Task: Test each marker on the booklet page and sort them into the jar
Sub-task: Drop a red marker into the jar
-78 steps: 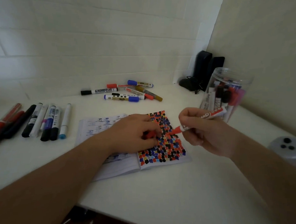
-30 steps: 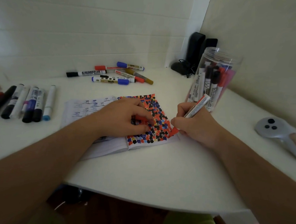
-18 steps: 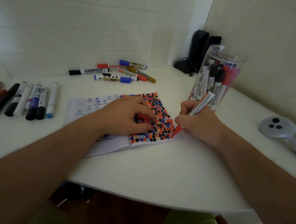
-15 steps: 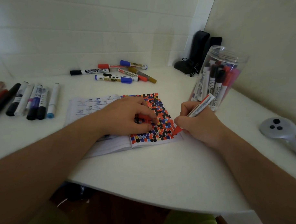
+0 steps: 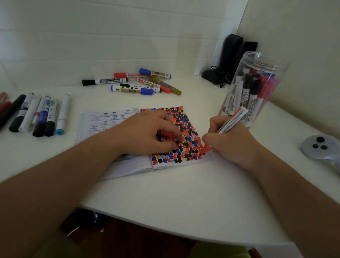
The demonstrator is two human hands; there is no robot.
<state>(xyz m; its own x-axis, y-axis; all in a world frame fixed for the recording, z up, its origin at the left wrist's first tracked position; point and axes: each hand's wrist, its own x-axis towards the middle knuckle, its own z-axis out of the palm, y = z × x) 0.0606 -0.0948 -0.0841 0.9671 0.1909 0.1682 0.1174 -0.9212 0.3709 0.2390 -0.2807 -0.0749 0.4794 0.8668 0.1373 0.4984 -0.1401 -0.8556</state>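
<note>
**Red marker on the page, two groups yet to test**

At the far left of the worktop (image 5: pixel 182 196) a row of markers (image 5: pixel 40 114) lies side by side, capped and apparently not yet sorted. Behind the booklet, near the wall, a loose pile of markers (image 5: pixel 140 83) also waits. So, as a judgement, the task is well under way but far from finished.

The booklet (image 5: pixel 125 166) lies open in the middle, its right page thick with red, black, blue and yellow test dabs. The left hand (image 5: pixel 145 135) rests on that page, its fingers curled, with something red under them that looks like the marker's cap, though I cannot tell for sure. The right hand (image 5: pixel 230 142) has its fingers clamped on the red marker (image 5: pixel 233 121), whose tip touches the lower right corner of the page. To the right, just behind this hand, stands the jar (image 5: pixel 259 74), already holding many tested markers upright.

Compared with 2.6 s ago, the marker tip has come down from above the page to its corner, and the view has dipped, so more of the worktop's near edge shows. Over the last half second little differs.
</note>
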